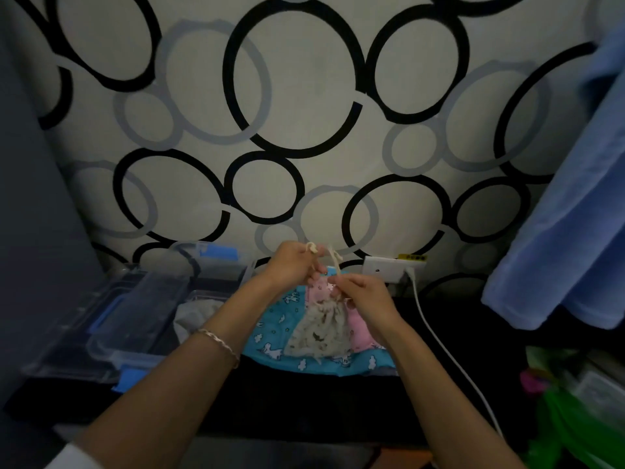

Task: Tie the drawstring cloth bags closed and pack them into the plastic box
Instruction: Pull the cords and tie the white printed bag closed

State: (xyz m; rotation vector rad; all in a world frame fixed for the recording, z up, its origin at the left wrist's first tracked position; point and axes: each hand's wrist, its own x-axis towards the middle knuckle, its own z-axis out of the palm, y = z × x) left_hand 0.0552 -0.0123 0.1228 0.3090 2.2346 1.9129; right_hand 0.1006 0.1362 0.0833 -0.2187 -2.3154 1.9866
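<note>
showing both hands working on one beige drawstring bag (pixel 321 333), which is sitting at frame 6 o'clock on a blue printed cloth (pixel 280 336), w/ a pink cloth (pixel 360 324) lying at the bag's 3 o'clock. left hand (pixel 292 265) is hovering at the bag's 11 o'clock, fingers curled, pinching a looped cord end (pixel 311 248) above the bag's gathered mouth. right hand (pixel 367 296) is hovering at the bag's 1 o'clock, thumb & fingers pinching the other cord strand (pixel 335 265), which is running up toward 12 o'clock from the fingers. a bracelet (pixel 220 343) is circling the left wrist. clear plastic box (pixel 142 319) w/ blue latches is standing at the bag's 9 o'clock, apart from it. a pale cloth (pixel 194 318) is showing at the box's 3 o'clock edge; inside or beside, cannot tell. white cable (pixel 439 343) is running from a wall socket (pixel 389 269) at the bag's 1 o'clock down toward frame 5 o'clock. blue fabric (pixel 575 214) is hanging at frame 3 o'clock; green bag (pixel 575 424) is lying at 4 o'clock. ring-patterned wall (pixel 304 96) is filling 12 o'clock.
</note>
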